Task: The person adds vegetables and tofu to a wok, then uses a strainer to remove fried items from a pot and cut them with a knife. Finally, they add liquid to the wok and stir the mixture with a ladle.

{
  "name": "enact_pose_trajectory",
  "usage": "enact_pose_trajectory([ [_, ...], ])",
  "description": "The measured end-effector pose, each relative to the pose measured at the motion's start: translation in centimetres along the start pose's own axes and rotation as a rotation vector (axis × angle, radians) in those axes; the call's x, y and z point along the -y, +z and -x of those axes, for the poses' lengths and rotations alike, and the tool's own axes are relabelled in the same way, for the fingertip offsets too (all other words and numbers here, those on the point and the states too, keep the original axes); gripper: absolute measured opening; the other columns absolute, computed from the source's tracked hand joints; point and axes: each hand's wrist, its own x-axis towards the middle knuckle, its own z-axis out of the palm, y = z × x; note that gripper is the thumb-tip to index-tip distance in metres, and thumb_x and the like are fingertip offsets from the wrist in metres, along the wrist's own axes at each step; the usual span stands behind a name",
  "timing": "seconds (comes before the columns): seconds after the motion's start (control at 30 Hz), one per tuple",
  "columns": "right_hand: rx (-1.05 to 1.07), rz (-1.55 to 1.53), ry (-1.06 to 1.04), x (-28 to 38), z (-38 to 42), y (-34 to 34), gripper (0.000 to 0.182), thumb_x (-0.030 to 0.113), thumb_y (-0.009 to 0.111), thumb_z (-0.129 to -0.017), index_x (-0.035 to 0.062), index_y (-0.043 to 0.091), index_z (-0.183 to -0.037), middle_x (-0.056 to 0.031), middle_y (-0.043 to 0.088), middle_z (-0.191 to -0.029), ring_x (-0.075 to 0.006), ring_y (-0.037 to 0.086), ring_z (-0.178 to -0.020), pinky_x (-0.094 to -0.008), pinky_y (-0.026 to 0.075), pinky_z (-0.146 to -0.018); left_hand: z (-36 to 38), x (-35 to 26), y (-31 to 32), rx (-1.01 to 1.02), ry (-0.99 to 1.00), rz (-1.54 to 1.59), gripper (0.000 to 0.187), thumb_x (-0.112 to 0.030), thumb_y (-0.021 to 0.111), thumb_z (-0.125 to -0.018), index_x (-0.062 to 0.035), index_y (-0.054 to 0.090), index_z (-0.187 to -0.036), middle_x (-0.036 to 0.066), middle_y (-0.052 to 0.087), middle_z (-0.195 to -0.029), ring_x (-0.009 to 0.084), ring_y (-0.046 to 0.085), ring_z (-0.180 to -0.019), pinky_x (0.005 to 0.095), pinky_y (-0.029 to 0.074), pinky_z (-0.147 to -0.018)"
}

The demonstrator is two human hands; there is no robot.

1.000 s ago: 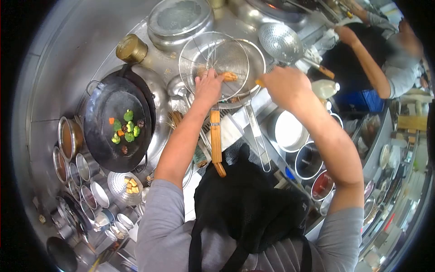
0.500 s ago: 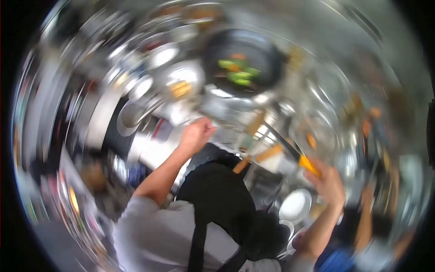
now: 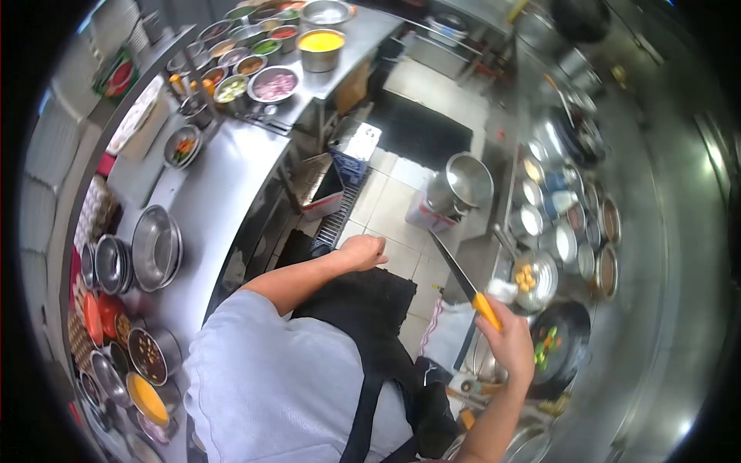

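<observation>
In front of the dark apron (image 3: 347,301), my left hand (image 3: 363,252) is curled closed; what it holds, if anything, is hidden. My right hand (image 3: 505,337) grips the yellow handle of a knife (image 3: 457,270), whose long blade points up and to the left. A wok (image 3: 571,343) with green and orange vegetable pieces lies just right of my right hand. Above that wok is a metal strainer (image 3: 544,270) holding yellow pieces.
A steel counter (image 3: 224,170) at left carries metal bowls (image 3: 157,247) and a pot of yellow liquid (image 3: 320,50). On the tiled floor (image 3: 378,201) stand a tall pot (image 3: 463,184) and tins (image 3: 356,143). Containers (image 3: 567,201) line the stove side at right.
The view has turned left: the wok has shifted from top centre to the right, and the left counter and floor aisle have appeared. The knife is still in my right hand.
</observation>
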Motion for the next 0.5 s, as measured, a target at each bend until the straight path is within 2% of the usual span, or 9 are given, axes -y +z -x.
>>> enact_pose_trajectory([
  [0.03, 0.006, 0.039, -0.094, 2.0, -3.2, 0.8, 0.043, 0.022, 0.072, -0.084, 0.0087, 0.064, -0.124, -0.0221, 0.069, -0.097, -0.0411, 0.066, -0.088, -0.0429, 0.053, -0.077, 0.5, 2.6, -0.2, -0.023, -0.027, 0.018, 0.029, -0.032, 0.065, -0.086, -0.0047, 0.061, -0.093, 0.020, 0.068, -0.081, 0.0389, 0.066, -0.083, 0.0507, 0.051, -0.072],
  [0.13, 0.076, 0.156, -0.323, 8.3, -12.9, 4.1, 0.043, 0.024, 0.070, -0.084, 0.0128, 0.062, -0.125, -0.0191, 0.069, -0.097, -0.0402, 0.065, -0.089, -0.0464, 0.051, -0.079, 1.9, 8.7, -1.8, -0.136, -0.109, 0.009, 0.018, -0.018, 0.067, -0.082, -0.0035, 0.059, -0.090, 0.018, 0.066, -0.077, 0.0379, 0.067, -0.082, 0.0499, 0.052, -0.073],
  [0.17, 0.106, 0.221, -0.369, 10.3, -16.1, 5.6, 0.045, 0.028, 0.069, -0.086, 0.0163, 0.060, -0.128, -0.0180, 0.070, -0.096, -0.0393, 0.066, -0.089, -0.0473, 0.052, -0.080, 2.3, 10.3, -2.8, -0.144, -0.133, 0.019, 0.018, -0.018, 0.067, -0.082, -0.0035, 0.059, -0.090, 0.018, 0.066, -0.077, 0.0379, 0.067, -0.082, 0.0499, 0.052, -0.073],
  [0.23, 0.137, 0.346, -0.460, 14.6, -22.4, 8.8, 0.044, 0.029, 0.068, -0.087, 0.0187, 0.058, -0.129, -0.0175, 0.070, -0.095, -0.0379, 0.067, -0.088, -0.0475, 0.053, -0.080, 2.9, 13.3, -4.7, -0.022, -0.150, 0.131, 0.014, -0.017, 0.065, -0.081, -0.0048, 0.060, -0.088, 0.018, 0.067, -0.078, 0.0385, 0.067, -0.081, 0.0500, 0.053, -0.073],
  [0.3, 0.177, 0.424, -0.486, 19.2, -28.0, 11.8, 0.040, 0.028, 0.067, -0.088, 0.0175, 0.059, -0.126, -0.0181, 0.070, -0.092, -0.0380, 0.068, -0.087, -0.0484, 0.053, -0.079, 3.7, 15.6, -6.8, -0.011, -0.172, 0.167, 0.012, -0.018, 0.064, -0.082, -0.0069, 0.062, -0.087, 0.018, 0.068, -0.079, 0.0393, 0.067, -0.081, 0.0506, 0.053, -0.073],
  [0.37, 0.206, 0.424, -0.544, 22.9, -32.7, 14.2, 0.038, 0.028, 0.067, -0.088, 0.0171, 0.060, -0.123, -0.0182, 0.070, -0.092, -0.0385, 0.068, -0.087, -0.0487, 0.053, -0.079, 4.5, 17.9, -9.8, -0.091, -0.223, 0.300, 0.013, -0.021, 0.067, -0.083, -0.0086, 0.063, -0.083, 0.012, 0.066, -0.075, 0.0364, 0.066, -0.078, 0.0479, 0.052, -0.069],
  [0.4, 0.214, 0.412, -0.592, 24.5, -34.5, 15.2, 0.035, 0.027, 0.066, -0.088, 0.0166, 0.060, -0.121, -0.0183, 0.070, -0.091, -0.0389, 0.068, -0.087, -0.0489, 0.053, -0.079, 4.3, 19.1, -11.0, -0.234, -0.283, 0.220, 0.012, -0.021, 0.065, -0.085, -0.0098, 0.064, -0.081, 0.013, 0.067, -0.080, 0.0360, 0.066, -0.079, 0.0465, 0.053, -0.070],
  [0.47, 0.255, 0.455, -0.584, 27.4, -37.6, 16.7, 0.034, 0.027, 0.066, -0.088, 0.0159, 0.061, -0.120, -0.0182, 0.070, -0.091, -0.0389, 0.068, -0.087, -0.0487, 0.054, -0.079, 4.2, 20.3, -16.1, -0.692, -0.368, 0.306, 0.013, -0.022, 0.063, -0.089, -0.0095, 0.062, -0.092, 0.014, 0.066, -0.085, 0.0353, 0.066, -0.079, 0.0445, 0.053, -0.070],
  [0.5, 0.275, 0.498, -0.579, 28.6, -38.6, 17.2, 0.033, 0.027, 0.066, -0.088, 0.0152, 0.061, -0.118, -0.0180, 0.070, -0.090, -0.0390, 0.068, -0.087, -0.0484, 0.054, -0.079, 3.7, 21.1, -18.7, -0.845, -0.449, 0.251, 0.020, -0.018, 0.068, -0.087, -0.0069, 0.058, -0.100, 0.015, 0.064, -0.090, 0.0345, 0.065, -0.083, 0.0422, 0.052, -0.072],
])
